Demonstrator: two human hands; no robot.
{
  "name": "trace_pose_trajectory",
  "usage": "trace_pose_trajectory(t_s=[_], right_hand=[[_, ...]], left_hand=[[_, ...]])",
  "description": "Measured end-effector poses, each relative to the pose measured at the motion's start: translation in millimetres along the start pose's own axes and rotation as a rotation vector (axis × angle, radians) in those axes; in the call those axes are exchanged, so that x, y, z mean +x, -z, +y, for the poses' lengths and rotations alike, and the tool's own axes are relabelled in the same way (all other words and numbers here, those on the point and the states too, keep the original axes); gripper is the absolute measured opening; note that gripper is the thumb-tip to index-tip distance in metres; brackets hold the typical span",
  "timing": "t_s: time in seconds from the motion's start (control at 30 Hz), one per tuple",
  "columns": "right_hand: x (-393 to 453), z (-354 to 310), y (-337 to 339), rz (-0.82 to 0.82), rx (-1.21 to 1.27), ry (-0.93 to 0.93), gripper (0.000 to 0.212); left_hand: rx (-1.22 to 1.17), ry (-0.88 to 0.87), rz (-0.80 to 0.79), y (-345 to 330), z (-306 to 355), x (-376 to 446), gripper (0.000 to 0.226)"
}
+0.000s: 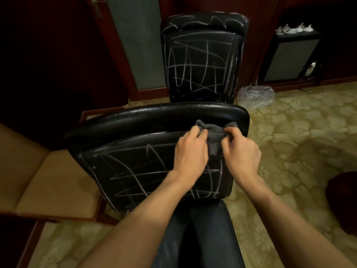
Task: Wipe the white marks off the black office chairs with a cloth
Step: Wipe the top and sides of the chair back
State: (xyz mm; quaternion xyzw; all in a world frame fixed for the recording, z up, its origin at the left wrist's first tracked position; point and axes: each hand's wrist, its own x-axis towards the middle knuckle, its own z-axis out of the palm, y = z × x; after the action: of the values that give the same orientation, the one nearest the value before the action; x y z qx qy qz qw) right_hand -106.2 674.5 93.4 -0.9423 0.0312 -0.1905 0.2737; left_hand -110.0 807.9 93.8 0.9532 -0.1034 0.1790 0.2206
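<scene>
Head view: both hands [190, 151] [240, 151] bunching grey cloth [214, 137] over chalk-scribbled chair [135, 171], patterned carpet [299, 132].

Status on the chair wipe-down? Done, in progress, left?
Done: only the top band of the near chair looks free of marks. In hand: the left hand and right hand both grip the gray cloth at the upper right of its backrest. Left: white scribbles still cover most of that backrest below the hands, and the far chair is marked all over, apparently untouched.
</scene>
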Motion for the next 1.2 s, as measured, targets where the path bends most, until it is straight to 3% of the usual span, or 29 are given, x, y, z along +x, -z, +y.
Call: trace_pose_trajectory(t_s=[0.13,0.37,0.8,0.93,1.1,1.2], right_hand=[[-4,2,-2,0.006,0.004,-0.038,0.029],[-9,-67,-33,-0.001,0.039,0.056,0.024],[-66,-241,-115,-0.372,0.041,0.403,0.023],[-58,-226,-105,-0.393,-0.051,0.450,0.028],[-29,-167,-64,-0.268,-0.164,0.332,0.033],[-30,-169,-68,-0.259,-0.169,0.322,0.031]], left_hand=[[0.024,-0.006,-0.039,2,9,1,0.036],[0.061,0.059,-0.031,45,-51,-13,0.042],[0.159,0.446,0.185,139,-202,-110,0.029],[0.107,0.444,0.236,126,-187,-104,0.031],[-0.011,0.316,0.238,90,-137,-71,0.038],[0.008,0.318,0.218,88,-136,-67,0.040]])
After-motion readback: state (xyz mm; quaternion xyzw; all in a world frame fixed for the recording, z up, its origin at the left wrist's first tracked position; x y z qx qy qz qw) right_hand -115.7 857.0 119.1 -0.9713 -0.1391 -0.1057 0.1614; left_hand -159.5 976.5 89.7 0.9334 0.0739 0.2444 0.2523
